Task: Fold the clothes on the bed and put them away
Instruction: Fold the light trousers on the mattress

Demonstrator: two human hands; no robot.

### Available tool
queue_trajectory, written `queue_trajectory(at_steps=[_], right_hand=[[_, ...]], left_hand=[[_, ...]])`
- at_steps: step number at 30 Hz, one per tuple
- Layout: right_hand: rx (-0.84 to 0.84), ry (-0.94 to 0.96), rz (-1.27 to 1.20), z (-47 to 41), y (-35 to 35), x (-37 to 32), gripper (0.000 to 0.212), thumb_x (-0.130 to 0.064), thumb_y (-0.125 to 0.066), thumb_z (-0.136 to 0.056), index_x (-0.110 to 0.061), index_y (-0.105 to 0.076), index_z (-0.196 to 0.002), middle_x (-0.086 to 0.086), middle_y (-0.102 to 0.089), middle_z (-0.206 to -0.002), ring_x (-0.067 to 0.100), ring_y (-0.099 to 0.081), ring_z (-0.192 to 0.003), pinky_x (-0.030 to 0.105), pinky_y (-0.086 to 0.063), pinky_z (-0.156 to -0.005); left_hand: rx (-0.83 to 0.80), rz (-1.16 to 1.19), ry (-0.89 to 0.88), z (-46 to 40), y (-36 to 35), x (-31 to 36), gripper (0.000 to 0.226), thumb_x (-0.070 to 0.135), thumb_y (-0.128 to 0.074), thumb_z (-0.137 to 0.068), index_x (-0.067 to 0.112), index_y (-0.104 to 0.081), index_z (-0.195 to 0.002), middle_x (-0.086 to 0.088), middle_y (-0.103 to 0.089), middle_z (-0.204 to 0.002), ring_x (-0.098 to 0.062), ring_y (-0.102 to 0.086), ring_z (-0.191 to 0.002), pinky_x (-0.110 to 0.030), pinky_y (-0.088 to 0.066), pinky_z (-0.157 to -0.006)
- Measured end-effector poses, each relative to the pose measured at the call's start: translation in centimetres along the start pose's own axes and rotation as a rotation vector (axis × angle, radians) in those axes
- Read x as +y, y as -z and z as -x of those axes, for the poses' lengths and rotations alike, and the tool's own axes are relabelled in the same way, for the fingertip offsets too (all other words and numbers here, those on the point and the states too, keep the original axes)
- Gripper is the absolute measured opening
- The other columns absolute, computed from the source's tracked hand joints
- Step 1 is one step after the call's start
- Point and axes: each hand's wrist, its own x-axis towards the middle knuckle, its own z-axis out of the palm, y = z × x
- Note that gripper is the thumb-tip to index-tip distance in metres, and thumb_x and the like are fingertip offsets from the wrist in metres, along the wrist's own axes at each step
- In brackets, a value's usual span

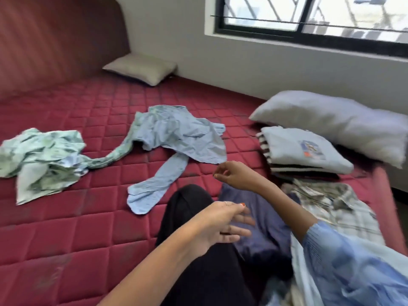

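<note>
Just beyond the right hand (229, 173), a crumpled light blue shirt (176, 131) lies spread on the red quilted mattress (72, 228), one sleeve trailing down toward the left hand (223, 224). The right hand hangs in the air above the bed with its fingers loosely curled and nothing in them; its fingertips are close to the lower hem of that shirt, though whether they touch it I cannot tell. The left hand reaches forward lower down, fingers stretched out and somewhat blurred, holding nothing, above a dark blue garment (260, 228) that lies under both forearms beside the person's black-clad leg (189, 239).

Far out past the left hand, a mint green patterned garment (42, 160) sits in a rumpled heap, a long strip of it running to the light blue shirt.

Beyond the right forearm, a stack of folded clothes (302, 151) rests on the bed, a pale grey shirt with a printed patch on top and striped pieces beneath. A plaid shirt (335, 206) lies unfolded just in front of that stack. A grey pillow (335, 122) lies behind the stack, and a small beige pillow (141, 68) sits far off by the wall under the window (309, 16).
</note>
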Motion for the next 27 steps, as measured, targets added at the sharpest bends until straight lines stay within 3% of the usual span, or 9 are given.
queue_trajectory(at_steps=[4,7,9,12,18,20,23,27], right_hand=[[-0.028,0.051,-0.067,-5.4,-3.1,-1.8,0.018,-0.021,-0.061,-0.092,-0.005,-0.068,-0.097,-0.001,-0.064,-0.083,0.009,-0.055,-0.072,0.018,-0.038,-0.063],[-0.101,0.084,-0.047,-9.0,-5.5,-2.4,0.016,-0.02,-0.061,-0.092,-0.007,-0.068,-0.095,-0.003,-0.063,-0.082,-0.001,-0.051,-0.065,0.015,-0.035,-0.059],[-0.147,0.049,-0.014,-11.6,-6.7,-2.3,0.015,-0.021,-0.06,-0.092,-0.009,-0.069,-0.097,-0.001,-0.064,-0.086,0.008,-0.056,-0.073,0.017,-0.034,-0.063],[-0.128,-0.055,0.038,-16.7,-8.5,-0.5,0.025,-0.021,-0.065,-0.087,-0.007,-0.066,-0.107,0.011,-0.066,-0.106,0.024,-0.061,-0.099,0.027,-0.043,-0.079],[0.044,-0.338,0.087,-22.4,-11.8,2.6,0.056,-0.016,-0.058,-0.085,0.0,-0.038,-0.135,0.02,-0.043,-0.129,0.043,-0.05,-0.116,0.046,-0.044,-0.096],[0.068,-0.362,0.132,-23.8,-12.8,3.1,0.052,-0.017,-0.053,-0.088,-0.002,-0.037,-0.136,0.017,-0.042,-0.131,0.04,-0.049,-0.118,0.046,-0.042,-0.095],[0.091,-0.382,0.213,-25.1,-13.5,3.7,0.035,-0.019,-0.043,-0.095,-0.006,-0.05,-0.126,0.013,-0.048,-0.13,0.036,-0.049,-0.118,0.045,-0.041,-0.095],[0.201,-0.383,0.203,-26.8,-13.0,4.2,0.023,-0.009,-0.041,-0.093,-0.008,-0.061,-0.105,0.015,-0.063,-0.112,0.036,-0.057,-0.106,0.04,-0.045,-0.083]], left_hand=[[0.14,0.18,0.013,-0.5,5.9,0.9,0.023,0.031,-0.048,-0.099,0.016,-0.063,-0.105,-0.002,-0.074,-0.101,-0.016,-0.07,-0.081,-0.024,-0.048,-0.07],[0.264,0.294,0.031,-0.6,9.8,1.2,0.018,0.027,-0.051,-0.097,0.014,-0.063,-0.103,-0.003,-0.075,-0.097,-0.014,-0.069,-0.074,-0.021,-0.047,-0.065],[0.33,0.352,0.053,-0.8,12.4,1.4,0.015,0.024,-0.053,-0.095,0.014,-0.064,-0.1,-0.002,-0.075,-0.095,-0.013,-0.069,-0.072,-0.02,-0.047,-0.061],[0.428,0.436,0.076,-1.2,15.9,1.6,0.012,0.022,-0.054,-0.095,0.015,-0.063,-0.095,-0.002,-0.075,-0.09,-0.013,-0.068,-0.067,-0.019,-0.046,-0.056],[0.533,0.581,0.112,-2.0,20.5,0.7,0.011,0.018,-0.055,-0.093,0.013,-0.065,-0.094,-0.006,-0.075,-0.09,-0.016,-0.067,-0.065,-0.021,-0.045,-0.053],[0.553,0.613,0.127,-2.3,21.6,0.2,0.011,0.017,-0.056,-0.092,0.012,-0.065,-0.094,-0.007,-0.075,-0.09,-0.017,-0.068,-0.065,-0.022,-0.045,-0.052],[0.583,0.654,0.138,-2.3,22.7,-0.4,0.012,0.017,-0.055,-0.093,0.01,-0.065,-0.096,-0.007,-0.075,-0.091,-0.017,-0.068,-0.062,-0.022,-0.045,-0.05],[0.615,0.678,0.154,-2.4,23.7,-1.1,0.016,0.018,-0.053,-0.095,0.008,-0.065,-0.099,-0.007,-0.075,-0.087,-0.018,-0.069,-0.059,-0.022,-0.045,-0.049]])
